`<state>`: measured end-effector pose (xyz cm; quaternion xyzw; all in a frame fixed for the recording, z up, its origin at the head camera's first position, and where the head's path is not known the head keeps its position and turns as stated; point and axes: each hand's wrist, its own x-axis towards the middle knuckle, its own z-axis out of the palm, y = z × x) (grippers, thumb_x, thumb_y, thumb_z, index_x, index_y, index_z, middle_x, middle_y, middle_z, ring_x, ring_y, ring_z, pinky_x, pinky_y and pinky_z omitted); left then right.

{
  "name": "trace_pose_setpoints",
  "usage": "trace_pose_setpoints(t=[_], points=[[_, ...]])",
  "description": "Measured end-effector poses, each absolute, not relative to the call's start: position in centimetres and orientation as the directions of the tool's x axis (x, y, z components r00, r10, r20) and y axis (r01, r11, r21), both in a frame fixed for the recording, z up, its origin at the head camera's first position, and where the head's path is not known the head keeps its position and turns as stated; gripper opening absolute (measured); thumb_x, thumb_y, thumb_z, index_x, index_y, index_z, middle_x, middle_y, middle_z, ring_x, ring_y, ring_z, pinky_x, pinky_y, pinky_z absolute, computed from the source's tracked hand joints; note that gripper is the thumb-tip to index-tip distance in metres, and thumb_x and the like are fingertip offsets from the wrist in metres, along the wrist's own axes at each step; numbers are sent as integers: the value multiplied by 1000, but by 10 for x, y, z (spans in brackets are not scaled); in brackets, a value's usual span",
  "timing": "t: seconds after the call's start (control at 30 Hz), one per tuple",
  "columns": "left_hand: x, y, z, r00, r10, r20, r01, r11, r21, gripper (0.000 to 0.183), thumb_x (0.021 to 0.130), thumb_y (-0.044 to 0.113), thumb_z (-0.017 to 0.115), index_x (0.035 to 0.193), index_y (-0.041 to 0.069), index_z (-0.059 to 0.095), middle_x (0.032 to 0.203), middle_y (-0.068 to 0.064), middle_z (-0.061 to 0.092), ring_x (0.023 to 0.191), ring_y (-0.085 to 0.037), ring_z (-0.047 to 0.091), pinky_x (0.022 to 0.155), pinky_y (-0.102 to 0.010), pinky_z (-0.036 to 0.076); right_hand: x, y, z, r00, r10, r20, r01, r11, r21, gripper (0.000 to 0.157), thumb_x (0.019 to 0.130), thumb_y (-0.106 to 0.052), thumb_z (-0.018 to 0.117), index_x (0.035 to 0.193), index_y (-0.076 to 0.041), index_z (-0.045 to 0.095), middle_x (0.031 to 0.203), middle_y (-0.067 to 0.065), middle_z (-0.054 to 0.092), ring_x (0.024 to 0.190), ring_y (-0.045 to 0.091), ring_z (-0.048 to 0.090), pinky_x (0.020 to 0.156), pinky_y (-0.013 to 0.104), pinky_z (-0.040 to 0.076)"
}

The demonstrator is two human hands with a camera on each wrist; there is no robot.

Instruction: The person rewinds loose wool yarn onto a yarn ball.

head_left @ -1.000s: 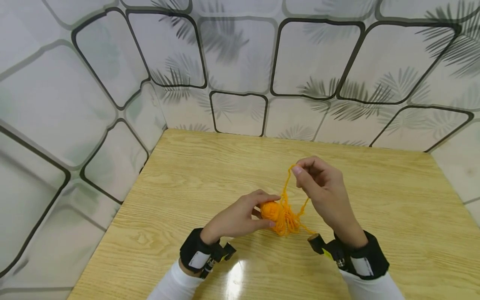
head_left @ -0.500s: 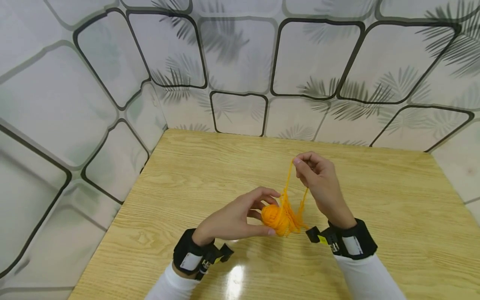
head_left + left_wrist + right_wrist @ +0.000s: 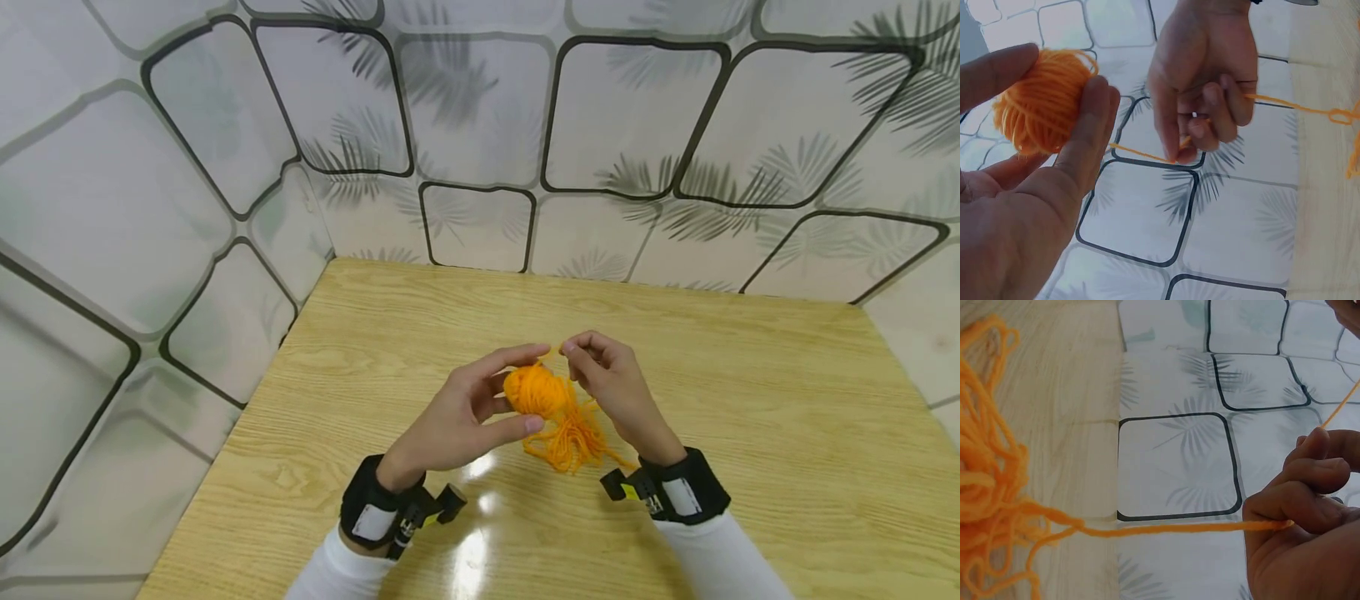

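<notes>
In the head view the left hand (image 3: 465,417) holds the orange ball (image 3: 535,392) with the thumb on its near side and the fingers on its far side; the ball looks lifted over the table (image 3: 390,333), with the loose yarn (image 3: 573,437) in a messy heap just to its right and a bit nearer; the right hand (image 3: 617,387) is just right of the ball and pinches the yarn; where the yarn goes between the hands is too small to make out well here. In the left wrist view the strand (image 3: 1142,153) goes from behind the left fingers to the right thumb and first finger, nearly straight — a soft, even pull seems best, so that the yarn lies flat and does not squash the ball; the place where it meets the ball is hidden by the left fingers; a small loop (image 3: 1340,116) shows near the right edge, and it would be wise to shake that out before it gets into a knot. In the right wrist view the yarn from the heap runs into the curled right fingers, so a loose hold there should let it slide; the heap is cut off at the left — I cannot tell which loops are tangled; the left hand is mostly cut off too.
</notes>
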<state>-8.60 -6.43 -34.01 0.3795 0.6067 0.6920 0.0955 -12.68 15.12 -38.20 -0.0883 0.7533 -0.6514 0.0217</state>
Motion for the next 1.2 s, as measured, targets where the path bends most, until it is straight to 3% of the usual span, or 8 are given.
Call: trace_pose_setpoints(t=[0.17, 0.3, 0.6, 0.9, 1.2], points=[[-90, -63, -340, -727, 524, 444, 313, -322, 893, 55, 87, 0, 57, 139, 8, 38, 129, -19, 42, 108, -30, 51, 89, -46, 45, -117, 143, -388, -973, -231, 20, -52, 131, -990, 34, 94, -38, 49, 101, -5, 57, 73, 17, 43, 57, 20, 35, 49, 28, 30], [-92, -63, -339, -774, 454, 441, 316, -327, 891, 49, 87, 2, 57, 134, 6, 43, 126, -17, 43, 111, -30, 49, 93, -45, 41, -109, 138, -391, -959, -283, 5, -46, 140, -989, 35, 93, -40, 51, 97, -5, 56, 76, 18, 47, 58, 19, 38, 48, 27, 31], [-100, -63, -344, -840, 352, 413, 338, -255, 906, 42, 90, 10, 56, 131, 10, 47, 126, -12, 46, 113, -27, 49, 93, -42, 42, -84, 130, -391, -906, -411, 100, -205, 220, -954, 26, 97, -33, 45, 92, -10, 57, 71, 11, 51, 49, 16, 38, 41, 30, 34], [-108, -60, -358, -865, 320, 386, 353, -158, 922, 43, 90, 18, 57, 131, 11, 46, 123, -11, 50, 108, -25, 54, 86, -40, 47, -62, 125, -373, -890, -423, 173, -292, 234, -927, 19, 98, -28, 45, 92, -14, 56, 71, 7, 51, 50, 13, 39, 41, 29, 36], [-102, -56, -351, -863, 335, 378, 352, -139, 926, 46, 89, 5, 56, 134, 7, 45, 122, -15, 39, 102, -30, 52, 81, -39, 50, -52, 125, -360, -901, -373, 222, -332, 261, -906, 12, 97, -25, 47, 93, -17, 56, 71, 6, 52, 53, 14, 46, 44, 29, 40]])
